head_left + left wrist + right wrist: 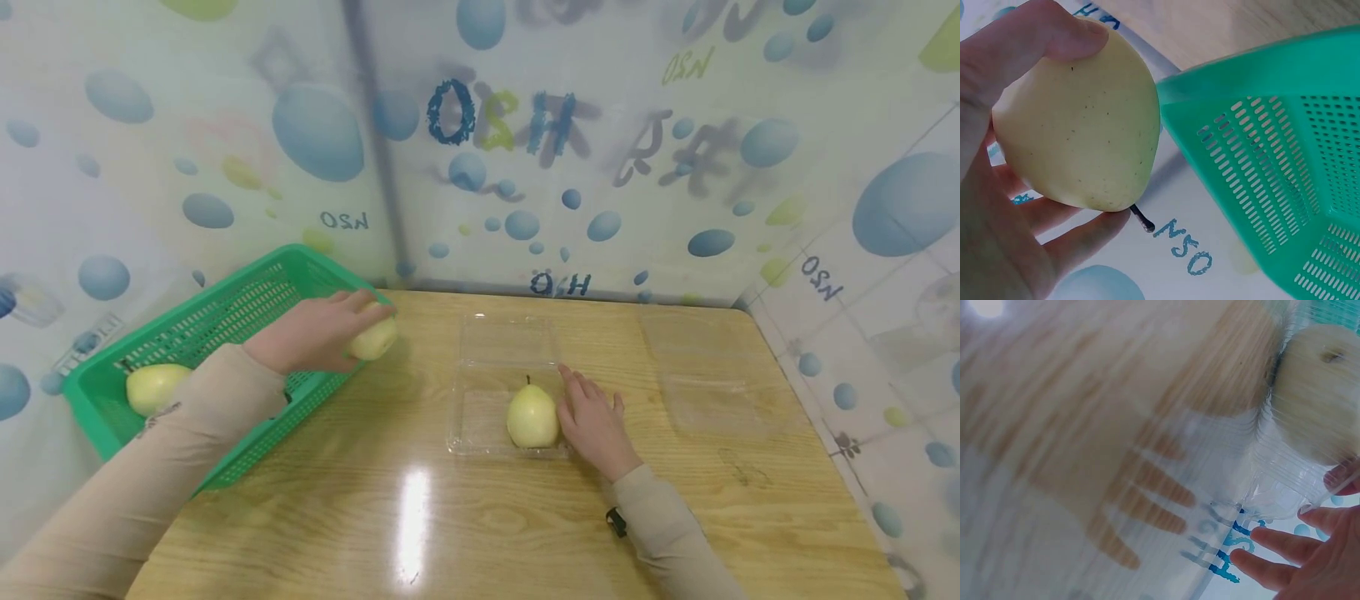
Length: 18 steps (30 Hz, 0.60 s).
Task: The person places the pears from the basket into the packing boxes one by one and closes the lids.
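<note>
My left hand (322,332) grips a pale yellow pear (373,336) just past the right rim of the green basket (300,400). In the left wrist view the thumb lies across the pear (1085,125), fingers bent beneath it, and its dark stem points down to the right. A second pear (532,417) stands stem up in the right part of a clear plastic box (480,417). At that box's right edge is my right hand (596,425), thumb and index finger holding its side wall. The right wrist view shows the hand (1310,550) by the pear (1316,394), other fingers spread.
Another pear (156,388) lies at the near-left end of the basket. A second clear plastic box (712,375) sits at the right of the wooden table (337,533). Patterned sheeting (480,225) rises behind the table and along its sides.
</note>
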{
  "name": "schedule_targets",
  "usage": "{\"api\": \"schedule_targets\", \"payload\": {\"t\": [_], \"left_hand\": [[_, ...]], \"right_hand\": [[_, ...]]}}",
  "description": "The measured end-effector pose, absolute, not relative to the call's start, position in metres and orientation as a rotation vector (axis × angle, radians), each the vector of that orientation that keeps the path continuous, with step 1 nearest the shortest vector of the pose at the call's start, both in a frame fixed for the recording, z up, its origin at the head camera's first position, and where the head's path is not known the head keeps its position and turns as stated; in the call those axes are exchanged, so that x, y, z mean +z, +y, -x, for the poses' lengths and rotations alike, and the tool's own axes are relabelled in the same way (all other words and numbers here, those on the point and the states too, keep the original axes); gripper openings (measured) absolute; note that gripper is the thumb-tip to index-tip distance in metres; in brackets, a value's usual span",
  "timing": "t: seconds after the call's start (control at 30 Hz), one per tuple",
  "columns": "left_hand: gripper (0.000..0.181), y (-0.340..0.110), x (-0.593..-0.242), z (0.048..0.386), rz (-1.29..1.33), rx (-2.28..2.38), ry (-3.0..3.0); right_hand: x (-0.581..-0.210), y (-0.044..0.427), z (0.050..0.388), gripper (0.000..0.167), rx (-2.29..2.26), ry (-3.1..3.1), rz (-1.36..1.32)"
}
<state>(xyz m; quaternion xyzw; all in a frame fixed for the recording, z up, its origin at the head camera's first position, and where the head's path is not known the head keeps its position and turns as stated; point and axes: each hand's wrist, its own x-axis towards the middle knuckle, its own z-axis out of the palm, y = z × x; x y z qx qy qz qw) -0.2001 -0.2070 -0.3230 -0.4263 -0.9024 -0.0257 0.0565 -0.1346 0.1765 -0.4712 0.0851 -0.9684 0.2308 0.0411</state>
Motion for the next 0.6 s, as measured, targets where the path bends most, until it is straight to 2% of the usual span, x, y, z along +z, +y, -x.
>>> {"api": "schedule_targets", "payload": {"t": [0.6], "left_hand": [[0.078, -0.187, -0.338, 0.198, 1.406, -0.053, -2.699]], "right_hand": [[-0.471, 0.177, 0.135, 0.052, 0.724, -2.971, -0.258]]}}
